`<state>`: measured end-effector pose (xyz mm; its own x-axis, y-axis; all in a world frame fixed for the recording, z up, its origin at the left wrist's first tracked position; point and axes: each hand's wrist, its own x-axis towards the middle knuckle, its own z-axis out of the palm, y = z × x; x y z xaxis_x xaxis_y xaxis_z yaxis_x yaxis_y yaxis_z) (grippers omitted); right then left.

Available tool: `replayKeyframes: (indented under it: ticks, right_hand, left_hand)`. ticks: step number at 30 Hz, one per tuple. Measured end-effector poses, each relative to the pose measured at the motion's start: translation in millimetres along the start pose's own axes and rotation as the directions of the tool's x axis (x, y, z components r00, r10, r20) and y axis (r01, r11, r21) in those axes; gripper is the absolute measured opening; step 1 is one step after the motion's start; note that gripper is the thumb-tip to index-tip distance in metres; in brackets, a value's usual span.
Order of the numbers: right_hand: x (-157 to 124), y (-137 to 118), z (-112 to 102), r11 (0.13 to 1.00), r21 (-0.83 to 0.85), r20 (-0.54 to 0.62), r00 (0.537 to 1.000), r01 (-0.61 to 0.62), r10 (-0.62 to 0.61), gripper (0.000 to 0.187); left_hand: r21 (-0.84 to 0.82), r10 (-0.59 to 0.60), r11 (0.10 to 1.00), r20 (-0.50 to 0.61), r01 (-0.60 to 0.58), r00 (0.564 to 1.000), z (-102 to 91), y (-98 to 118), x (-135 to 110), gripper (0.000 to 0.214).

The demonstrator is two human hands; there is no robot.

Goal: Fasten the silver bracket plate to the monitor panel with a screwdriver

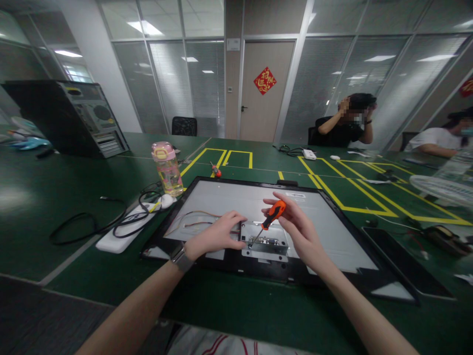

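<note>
My right hand (301, 234) holds an orange and black screwdriver (273, 215) by its handle, between thumb and fingers. The screwdriver leans, its tip down at the lower left of a silver metal bracket (271, 251) with a row of connectors. My left hand (218, 234) grips the bracket's left edge, thumb near the lower corner and fingers near the upper one. Under the bracket lies a flat display panel (332, 231), grey-white on its back with a black frame. Thin wires (192, 217) run across its left part.
Left of the panel are a white power strip (123, 234) with black cables and a pink-lidded bottle (166, 170). A small red screwdriver (216, 171) lies behind it. A dark slab (404, 264) sits at the right. A computer case (66, 118) stands far left; two people sit opposite.
</note>
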<state>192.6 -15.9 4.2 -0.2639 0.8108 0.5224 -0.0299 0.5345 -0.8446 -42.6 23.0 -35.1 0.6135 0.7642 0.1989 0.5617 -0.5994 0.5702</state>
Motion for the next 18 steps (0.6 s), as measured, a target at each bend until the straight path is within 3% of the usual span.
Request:
replayKeyframes:
  ticks: [3,7,10,15,18]
  right_hand:
    - [0.6,4.5,0.4,0.999,-0.037,-0.042,0.999,0.012,-0.013,0.039]
    - [1.4,13.1,0.1,0.971,-0.236,-0.189,0.978,0.041,-0.088,0.036]
    - [1.1,14.1,-1.6,0.942,-0.327,-0.222,0.963,0.077,-0.156,0.030]
    - [0.4,7.1,-4.0,0.979,-0.192,-0.183,0.978,0.068,-0.104,0.032]
    - [1.0,6.7,-4.0,0.973,-0.222,-0.230,0.966,0.068,-0.120,0.030]
  left_hand:
    - [0.003,-0.005,1.000,0.003,0.005,1.000,0.0,0.2,0.1,0.060]
    - [0.003,-0.021,1.000,0.012,0.021,1.000,-0.8,1.6,-0.2,0.058]
    - [-0.005,-0.017,1.000,0.012,0.017,1.000,-1.6,2.5,-0.9,0.059]
    - [-0.018,-0.020,1.000,0.013,0.021,1.000,-3.0,4.6,-1.7,0.059]
    - [-0.030,-0.037,0.999,0.012,0.037,0.999,-3.0,6.0,-1.0,0.058]
